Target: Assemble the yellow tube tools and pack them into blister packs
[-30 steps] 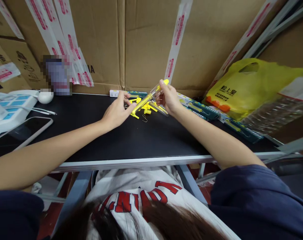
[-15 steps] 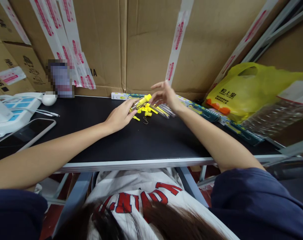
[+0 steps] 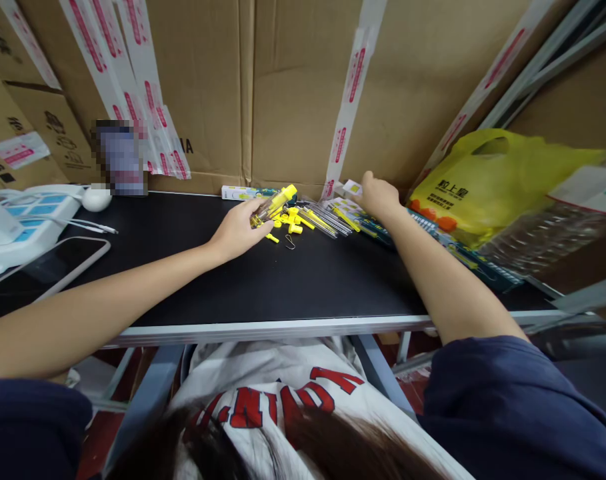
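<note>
My left hand [image 3: 235,231] is closed around a clear tubular spring scale [image 3: 271,207] with a yellow end, tilted up to the right; whether it holds more than one I cannot tell. My right hand [image 3: 381,199] is reached out to the back right, its fingers closed on a narrow carton [image 3: 353,188] whose white end shows. Between the hands lie yellow plastic fittings [image 3: 295,219], several clear tubes [image 3: 327,220] and a small wire hook [image 3: 290,243].
Along the back, more long printed cartons [image 3: 237,193] lie on the black table [image 3: 303,283]. A yellow plastic bag [image 3: 487,187] and a clear plastic container [image 3: 525,237] stand to the right. Leftward are a phone [image 3: 45,273] and a power strip [image 3: 37,220].
My right hand has moved right, away from the loose parts, and has closed on a narrow carton. My left hand stays nearly in place with the spring scale.
</note>
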`<state>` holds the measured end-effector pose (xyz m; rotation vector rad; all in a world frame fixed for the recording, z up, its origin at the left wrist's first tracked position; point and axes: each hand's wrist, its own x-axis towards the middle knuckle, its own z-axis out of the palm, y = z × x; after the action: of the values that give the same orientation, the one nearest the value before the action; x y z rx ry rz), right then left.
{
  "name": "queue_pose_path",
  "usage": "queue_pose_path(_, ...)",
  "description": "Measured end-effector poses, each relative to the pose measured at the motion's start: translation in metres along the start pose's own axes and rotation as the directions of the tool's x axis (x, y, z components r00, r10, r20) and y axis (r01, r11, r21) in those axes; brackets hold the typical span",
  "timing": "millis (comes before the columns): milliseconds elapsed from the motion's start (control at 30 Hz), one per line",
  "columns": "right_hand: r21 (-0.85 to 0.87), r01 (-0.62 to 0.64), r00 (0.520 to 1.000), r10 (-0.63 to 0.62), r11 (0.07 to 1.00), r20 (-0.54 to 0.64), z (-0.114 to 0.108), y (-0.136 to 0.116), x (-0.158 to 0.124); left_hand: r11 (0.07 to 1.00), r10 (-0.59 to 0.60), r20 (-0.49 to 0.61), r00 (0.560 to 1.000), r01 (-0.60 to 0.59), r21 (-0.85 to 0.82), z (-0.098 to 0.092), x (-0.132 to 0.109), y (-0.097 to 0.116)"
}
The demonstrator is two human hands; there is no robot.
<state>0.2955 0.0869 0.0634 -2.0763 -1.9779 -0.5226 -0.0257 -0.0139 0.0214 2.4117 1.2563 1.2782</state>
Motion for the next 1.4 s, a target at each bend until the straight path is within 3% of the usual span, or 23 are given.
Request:
queue_pose_path(133,0.136,0.262,0.963,-0.249,0.955,-0.106,-0.036,-0.035,-0.027,0.99,-0.089,-0.055,0.995,0.082,-0.114,-0.003,0.002,0.0)
queue_pose_path(200,0.213,0.44,0.898,-0.434,0.872,-0.075,-0.051,-0.057,-0.053,0.985,-0.112,-0.098,0.989,0.098,-0.145,-0.005,0.002,0.002)
queue_pose_path(267,0.273,0.583,0.8,-0.599,0.765,-0.031,-0.057,-0.076,-0.081,0.981,-0.11,-0.14,0.984,0.085,-0.173,-0.007,0.003,0.005)
queue_pose_path(367,0.228,0.678,0.726,-0.684,0.699,-0.062,-0.051,-0.094,-0.112,0.981,-0.046,-0.125,0.991,0.021,-0.192,-0.008,0.003,0.01)
queue_pose_path(467,0.233,0.702,0.704,-0.706,0.673,-0.083,-0.043,-0.096,-0.12,0.99,0.004,-0.067,0.998,-0.014,-0.137,-0.007,0.002,0.011)
queue_pose_path(600,0.369,0.685,0.706,-0.698,0.628,-0.121,-0.041,-0.085,-0.106,0.997,-0.022,-0.045,0.999,0.019,-0.069,-0.005,0.002,0.005)
queue_pose_path(733,0.497,0.706,0.646,-0.747,0.505,-0.158,-0.044,-0.077,-0.097,0.967,-0.119,-0.029,0.992,0.109,-0.229,-0.003,0.005,0.004)
queue_pose_path(900,0.537,0.734,0.591,-0.781,0.416,-0.202,-0.043,-0.078,-0.095,0.856,-0.231,0.165,0.959,0.281,-0.433,-0.003,0.006,0.01)
queue_pose_path(1200,0.649,0.668,0.631,-0.74,0.363,-0.235,-0.041,-0.078,-0.095,0.785,-0.173,0.142,0.975,0.223,-0.577,-0.003,0.004,0.012)
queue_pose_path(1400,0.658,0.663,0.633,-0.737,0.357,-0.238,-0.038,-0.078,-0.095,0.868,-0.117,0.108,0.987,0.154,-0.472,0.0,0.003,0.009)
